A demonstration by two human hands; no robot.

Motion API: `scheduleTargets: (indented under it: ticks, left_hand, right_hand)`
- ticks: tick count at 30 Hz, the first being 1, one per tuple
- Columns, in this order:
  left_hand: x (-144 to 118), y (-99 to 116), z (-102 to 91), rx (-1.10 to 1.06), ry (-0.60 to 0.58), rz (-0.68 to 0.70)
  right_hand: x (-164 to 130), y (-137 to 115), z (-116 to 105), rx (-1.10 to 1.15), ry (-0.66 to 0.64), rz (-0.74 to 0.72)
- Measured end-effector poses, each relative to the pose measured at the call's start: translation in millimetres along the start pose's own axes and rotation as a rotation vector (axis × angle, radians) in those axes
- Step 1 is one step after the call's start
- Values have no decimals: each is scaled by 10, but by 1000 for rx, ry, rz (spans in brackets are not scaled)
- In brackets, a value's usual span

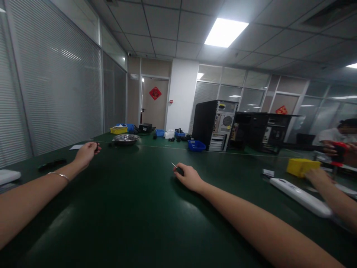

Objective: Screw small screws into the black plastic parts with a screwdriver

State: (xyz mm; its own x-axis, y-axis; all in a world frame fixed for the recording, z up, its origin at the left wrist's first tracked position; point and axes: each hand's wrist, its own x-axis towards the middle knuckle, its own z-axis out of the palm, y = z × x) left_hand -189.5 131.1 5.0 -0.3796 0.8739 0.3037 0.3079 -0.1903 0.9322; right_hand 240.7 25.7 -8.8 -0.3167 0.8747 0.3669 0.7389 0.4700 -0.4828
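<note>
My left hand (85, 155) is raised over the left side of the green table (134, 216). Its fingers are pinched on a small black piece (96, 148), too small to make out further. At the middle of the table, my right hand (190, 178) rests with its fingers closed round a small screwdriver (174, 165). The thin metal shaft points up and left; most of the dark handle is hidden in the palm. Below and left of my left hand lies a dark elongated object (52, 164). A shiny metal bowl (126, 139) stands beyond that hand.
A blue bin (196, 145) stands before a black computer tower (205, 121), with another opened case (269, 130) to its right. A long white device (299, 195) lies at right. Beside it, another person's hand touches a yellow bin (302, 167); a red-and-black power tool (338, 153) is held farther back.
</note>
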Motion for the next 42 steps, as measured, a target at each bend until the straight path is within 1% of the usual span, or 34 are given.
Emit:
scheduleTargets:
  ticks: [2, 4, 8, 11, 16, 20, 22, 24, 26, 27, 29, 31, 33, 34, 36, 38, 40, 42]
  left_hand:
    - [0, -65, -72, 56, 9, -15]
    - [-18, -107, -103, 107, 4, 8]
    - [-37, -117, -106, 190, 27, 92]
    - [-31, -123, -88, 232, 13, 113]
    - [-69, -170, -20, 292, -164, 115]
    - [-131, -155, 18, 355, -289, 168]
    - [-183, -109, 42, 385, -326, 208]
    - [-277, -23, 107, 399, -345, 252]
    - [-438, 109, 240, 393, -398, 303]
    - [-547, 189, 334, 382, -446, 329]
    - [-809, 357, 556, 329, -628, 416]
    - [-1089, 505, 780, 246, -742, 454]
    - [-1327, 600, 951, 113, -832, 421]
    - [-1418, 624, 1005, 44, -877, 377]
    - [-1535, 633, 1054, -79, -944, 257]
    - [-1583, 615, 1047, -157, -957, 176]
    - [-1596, 602, 1022, -192, -923, 168]
    - [-1604, 606, 1006, -206, -892, 187]
  right_hand:
    - [-33, -71, 2, -59, -41, -46]
    - [-52, -117, 5, -110, -65, -84]
    - [-51, -143, 25, -171, -96, -125]
    - [-35, -138, 44, -230, -94, -146]
    - [-22, -117, 52, -237, -109, -155]
    - [-27, -92, 58, -232, -105, -165]
    - [-26, -88, 65, -226, -103, -167]
    - [-24, -95, 70, -220, -100, -171]
    - [-26, -113, 68, -212, -89, -167]
    - [-29, -125, 64, -204, -87, -165]
    - [-38, -153, 57, -178, -85, -170]
    - [-53, -184, 57, -133, -64, -188]
    - [-72, -226, 70, -77, -6, -217]
    - [-84, -252, 81, -48, 19, -243]
    - [-112, -314, 102, 5, 32, -326]
    - [-141, -379, 117, 22, 9, -409]
    - [-164, -430, 122, -3, -16, -446]
    - [-177, -455, 123, -31, -13, -448]
